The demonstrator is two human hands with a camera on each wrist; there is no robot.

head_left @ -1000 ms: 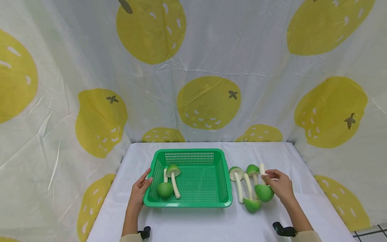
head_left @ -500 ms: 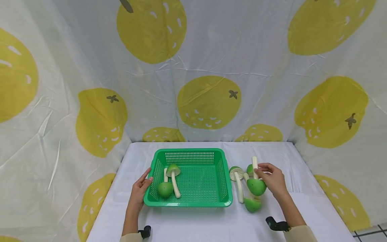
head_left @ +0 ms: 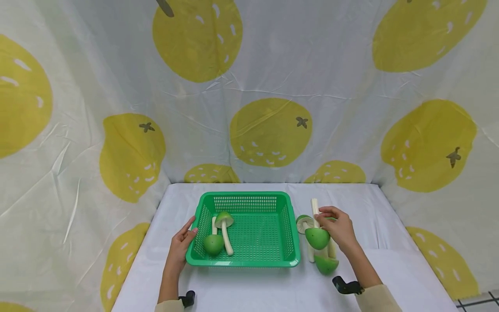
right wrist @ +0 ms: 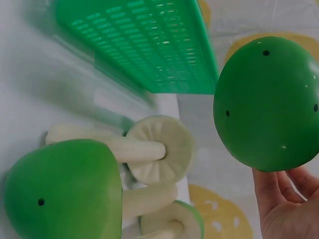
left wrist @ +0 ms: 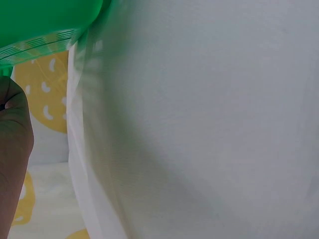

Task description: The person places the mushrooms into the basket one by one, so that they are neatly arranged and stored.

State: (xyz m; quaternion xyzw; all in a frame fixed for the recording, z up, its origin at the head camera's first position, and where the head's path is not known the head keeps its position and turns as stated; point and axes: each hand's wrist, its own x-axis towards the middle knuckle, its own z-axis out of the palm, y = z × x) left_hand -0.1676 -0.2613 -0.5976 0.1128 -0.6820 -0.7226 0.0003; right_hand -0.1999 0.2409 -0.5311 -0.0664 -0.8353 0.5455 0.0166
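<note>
My left hand holds the left rim of a green plastic basket, thumb at the edge; most of its fingers are hidden in the left wrist view. Inside the basket lie two model mushrooms with green caps and pale stems, one cap-up mushroom and one tilted mushroom. My right hand pinches the stem of a green mushroom, cap downward, raised just right of the basket. In the right wrist view its round cap covers the fingertips.
Below the held mushroom, three more lie on the white tablecloth, including a near mushroom and a left mushroom. A lemon-print curtain rises behind and at both sides.
My right hand has lifted the mushroom and carried it leftward over the others, closer to the basket's right side. The left hand and basket have stayed put.
</note>
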